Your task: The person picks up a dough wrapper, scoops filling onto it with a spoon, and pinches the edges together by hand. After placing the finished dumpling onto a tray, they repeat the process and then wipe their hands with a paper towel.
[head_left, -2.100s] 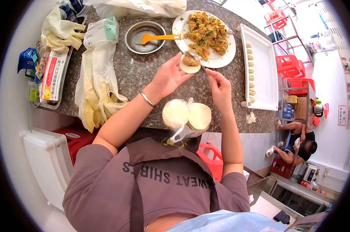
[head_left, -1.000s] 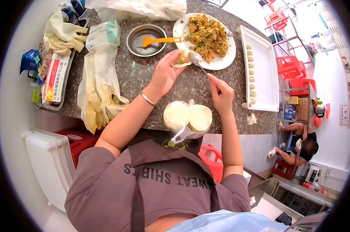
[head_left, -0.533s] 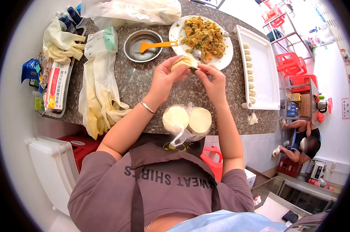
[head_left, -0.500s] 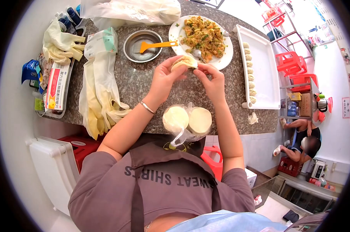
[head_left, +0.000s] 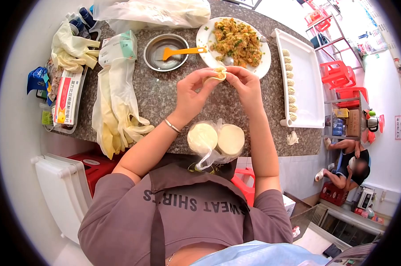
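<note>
Between my two hands a dumpling (head_left: 218, 75) is held up over the table, its pale wrapper folded around filling that shows at the top. My left hand (head_left: 195, 91) grips one side of it with thumb and fingers. On the other side, my right hand (head_left: 244, 86) pinches the wrapper's edge. Just beyond is a white plate (head_left: 201, 37) of minced filling (head_left: 236, 41) with a spoon in it. Nearer my body, two stacks of round wrappers (head_left: 230, 139) sit in a clear plastic bag. A white tray (head_left: 307, 84) at the right holds a row of finished dumplings (head_left: 290, 91).
A metal bowl (head_left: 154, 57) with an orange-handled brush (head_left: 182, 52) stands left of the plate. Rubber gloves (head_left: 109, 115) lie at the left, beside a crowded tray with a medicine box (head_left: 66, 98). A plastic bag (head_left: 151, 15) is at the back. Another person (head_left: 353, 164) sits at far right.
My right hand has shifted in toward the left, and the dumpling has turned so its filling shows at the top. The whole view has drifted slightly.
</note>
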Demonstrator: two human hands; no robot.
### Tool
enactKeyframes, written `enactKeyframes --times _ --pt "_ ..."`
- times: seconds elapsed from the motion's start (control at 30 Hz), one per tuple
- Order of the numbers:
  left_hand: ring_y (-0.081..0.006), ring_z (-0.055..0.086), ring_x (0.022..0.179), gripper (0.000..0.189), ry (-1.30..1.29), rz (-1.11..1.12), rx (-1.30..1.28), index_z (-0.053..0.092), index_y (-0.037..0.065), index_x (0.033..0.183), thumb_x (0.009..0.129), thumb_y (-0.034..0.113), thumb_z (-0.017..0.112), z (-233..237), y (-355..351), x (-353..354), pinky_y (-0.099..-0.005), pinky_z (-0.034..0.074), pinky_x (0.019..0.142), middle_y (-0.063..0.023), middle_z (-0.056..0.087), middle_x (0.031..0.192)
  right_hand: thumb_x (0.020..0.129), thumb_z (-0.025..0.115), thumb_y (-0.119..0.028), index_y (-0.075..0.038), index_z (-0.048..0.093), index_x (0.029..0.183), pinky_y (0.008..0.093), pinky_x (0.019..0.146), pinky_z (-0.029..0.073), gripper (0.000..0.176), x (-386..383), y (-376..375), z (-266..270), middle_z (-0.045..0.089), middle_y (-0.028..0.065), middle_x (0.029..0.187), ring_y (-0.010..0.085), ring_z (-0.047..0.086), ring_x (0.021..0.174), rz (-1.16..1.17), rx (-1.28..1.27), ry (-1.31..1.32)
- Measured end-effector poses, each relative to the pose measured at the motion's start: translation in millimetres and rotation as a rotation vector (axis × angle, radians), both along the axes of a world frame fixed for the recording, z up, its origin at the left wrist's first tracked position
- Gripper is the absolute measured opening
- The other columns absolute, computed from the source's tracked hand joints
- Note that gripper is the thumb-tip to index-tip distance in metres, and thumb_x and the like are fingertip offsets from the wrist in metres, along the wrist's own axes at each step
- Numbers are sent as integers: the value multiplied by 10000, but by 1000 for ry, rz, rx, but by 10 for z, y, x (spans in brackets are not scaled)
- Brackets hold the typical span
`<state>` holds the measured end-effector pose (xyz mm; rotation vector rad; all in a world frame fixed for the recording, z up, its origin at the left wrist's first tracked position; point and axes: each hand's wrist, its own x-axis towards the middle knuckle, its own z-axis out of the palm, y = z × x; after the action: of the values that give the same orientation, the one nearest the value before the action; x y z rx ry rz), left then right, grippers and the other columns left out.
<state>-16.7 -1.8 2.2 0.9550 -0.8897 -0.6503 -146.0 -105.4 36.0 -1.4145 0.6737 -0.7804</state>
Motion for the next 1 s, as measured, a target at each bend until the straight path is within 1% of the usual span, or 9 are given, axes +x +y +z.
enactKeyframes --times 0.1,0.17,0.37,0.4,0.53,0.67,0.73,0.83,1.0 --pt "-140 645 976 166 41 -23 12 651 -24 1054 897 29 650 -6 -2 0 -270 534 849 -108 657 1109 870 689 -77 22 701 962 240 760 486 135 -2 -30 -83 692 46 918 96 623 835 71 -38 6" --pt "-145 645 969 158 88 5 5 667 -22 1042 888 11 654 -9 -13 -6 -264 537 841 -116 648 1123 855 696 -73 4 709 946 262 772 489 120 42 -20 -182 694 49 894 113 625 857 -31 -285 14" --pt "-154 636 989 152 17 30 22 676 -30 1030 881 -26 648 -63 -29 27 -266 534 850 -132 634 1159 841 697 -79 -12 712 932 264 759 481 115 28 23 -113 692 65 873 119 622 849 -66 -510 73" --pt "-154 636 989 152 15 23 27 676 -30 1030 881 -26 648 -57 -30 24 -266 534 850 -132 634 1159 841 697 -79 -12 712 932 264 759 481 115 6 16 -113 692 65 873 119 622 849 -74 -505 73" --pt "-160 634 994 140 2 -62 35 686 -34 1010 876 -37 645 -18 -14 21 -265 539 845 -142 636 1159 840 702 -100 -2 704 915 268 762 481 124 -99 -46 -97 685 52 850 115 621 820 -19 -228 155" --pt "-155 636 984 132 3 -114 15 692 -33 999 872 -30 656 -7 -19 13 -262 539 840 -144 654 1125 824 718 -102 2 690 897 267 752 477 129 -113 -65 -137 676 50 839 124 622 813 28 -267 61" --pt "-155 639 980 139 40 -121 45 685 -33 1005 869 -25 664 14 -9 1 -260 538 841 -144 661 1107 811 726 -99 -3 690 887 278 732 483 127 -110 -31 -87 671 67 835 160 628 785 -10 -468 122" --pt "-154 643 976 162 88 -95 95 668 -33 1023 863 -14 677 2 -7 12 -256 536 844 -144 671 1080 805 729 -100 -3 686 871 293 701 485 125 -63 24 -123 667 87 830 195 627 756 -87 -605 113" --pt "-138 647 952 153 77 -79 135 622 -42 999 858 -18 678 -40 -20 43 -259 538 839 -145 671 1077 812 724 -97 3 680 860 305 683 484 119 -82 36 -84 668 94 823 195 628 752 -60 -592 128"
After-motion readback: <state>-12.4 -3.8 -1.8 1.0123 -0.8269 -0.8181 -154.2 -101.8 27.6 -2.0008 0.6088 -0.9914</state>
